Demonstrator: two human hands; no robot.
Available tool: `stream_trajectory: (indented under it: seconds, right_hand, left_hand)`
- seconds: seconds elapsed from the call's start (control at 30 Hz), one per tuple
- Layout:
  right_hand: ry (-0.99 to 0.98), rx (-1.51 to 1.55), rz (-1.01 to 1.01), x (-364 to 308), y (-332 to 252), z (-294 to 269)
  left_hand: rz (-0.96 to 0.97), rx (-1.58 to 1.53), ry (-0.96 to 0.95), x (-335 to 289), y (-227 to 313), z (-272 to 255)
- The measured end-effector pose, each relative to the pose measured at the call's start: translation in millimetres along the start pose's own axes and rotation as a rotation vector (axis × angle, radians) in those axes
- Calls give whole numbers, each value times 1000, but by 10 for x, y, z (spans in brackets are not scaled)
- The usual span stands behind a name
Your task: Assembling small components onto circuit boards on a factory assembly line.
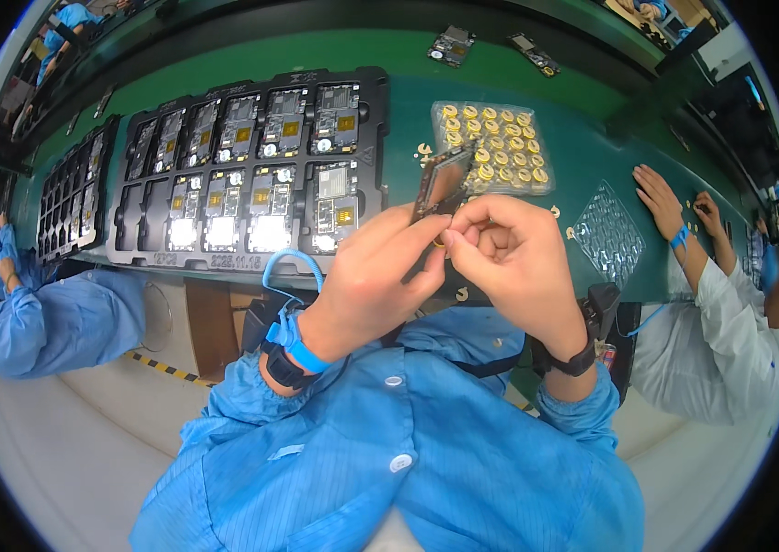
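My left hand (371,276) grips a circuit board (445,182), held tilted on edge above the green bench. My right hand (520,262) meets it at the board's lower end. Its thumb and forefinger are pinched together there, and what lies between them is too small and hidden to make out. Just beyond the board sits a clear plastic tray (548,147) with rows of round yellow-and-white parts (502,143). On the left, a black tray (375,120) carries several circuit boards (283,124) in its pockets; a few pockets at its near left hold none.
An unfilled clear blister sheet (608,235) lies right of my hands. Two boards (451,46) rest at the back. A second black tray (72,198) stands far left. Co-workers sit on both sides; one hand (661,202) reaches onto the bench at right. A blue cord (293,262) loops from my left wristband.
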State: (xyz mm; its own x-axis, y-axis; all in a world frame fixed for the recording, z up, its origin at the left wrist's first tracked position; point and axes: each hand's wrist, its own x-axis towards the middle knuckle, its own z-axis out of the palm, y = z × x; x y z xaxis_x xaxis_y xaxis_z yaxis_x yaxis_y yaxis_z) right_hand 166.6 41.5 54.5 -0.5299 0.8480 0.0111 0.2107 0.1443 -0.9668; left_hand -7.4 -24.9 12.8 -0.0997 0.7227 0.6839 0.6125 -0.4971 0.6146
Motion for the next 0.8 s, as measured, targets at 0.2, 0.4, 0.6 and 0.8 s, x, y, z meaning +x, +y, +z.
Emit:
stream_trajectory:
  seconds: [0.2,0.4,0.6,0.8]
  right_hand:
    - [-119,185,198,-10,27,-93]
    - [3,405,144,-188,62,23]
    - [-12,171,-43,-195,54,95]
    - [-38,178,-43,-192,-96,69]
  left_hand:
    - [-69,-48,-129,24,60,-131]
    - [-586,-712,-94,-129,-11,-173]
    - [-597,-1011,-61,-137,16,-207]
    - [-461,-719,-124,-174,26,-288]
